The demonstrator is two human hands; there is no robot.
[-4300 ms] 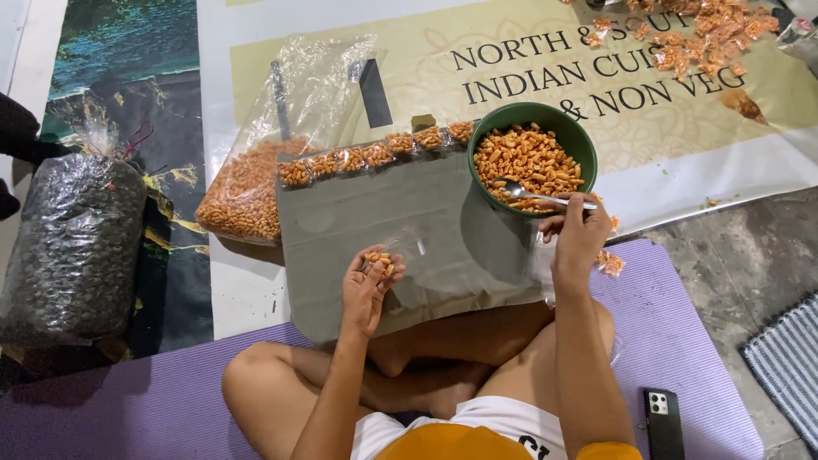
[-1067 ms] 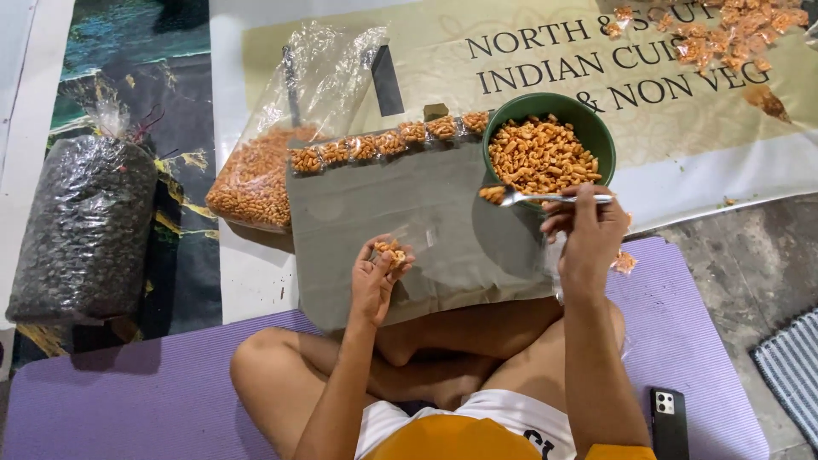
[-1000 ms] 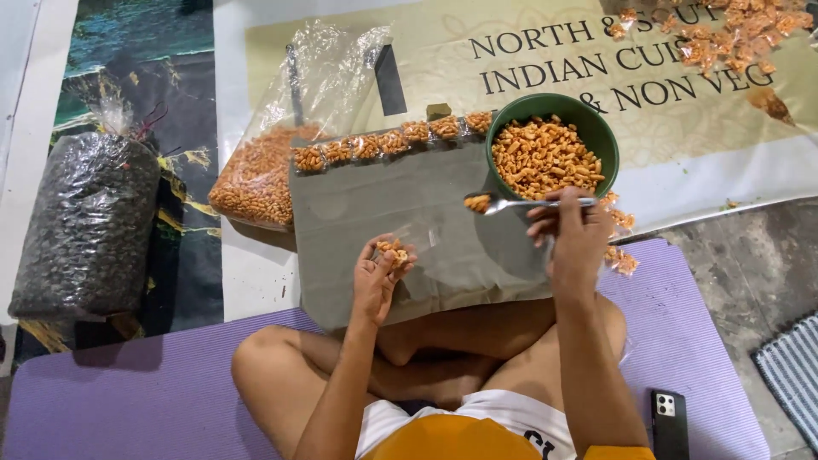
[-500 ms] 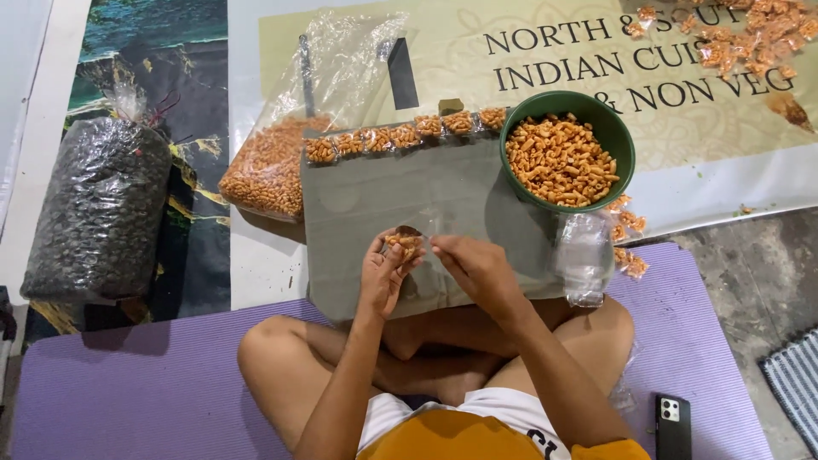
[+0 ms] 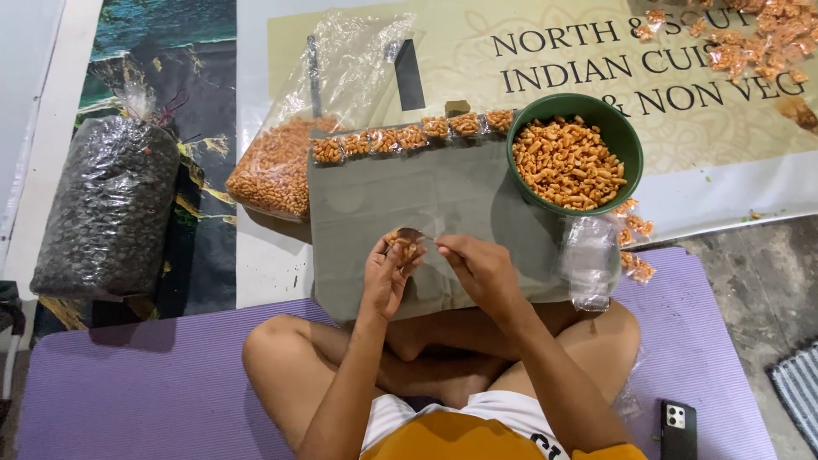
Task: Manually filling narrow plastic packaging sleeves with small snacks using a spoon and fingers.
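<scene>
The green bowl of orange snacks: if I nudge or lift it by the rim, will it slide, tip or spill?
The green bowl looks wide and low, so tipping seems unlikely. It is heaped nearly to the rim with loose orange snack pieces, so a tilted lift would probably spill some. It seems to sit partly on the grey board, so a push may rock it.

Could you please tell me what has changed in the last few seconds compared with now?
The right hand left the green bowl, carried its spoon across and now meets the left hand at the small pouch. The pouch stayed in the left hand; bowl and pouch row unchanged.
</scene>
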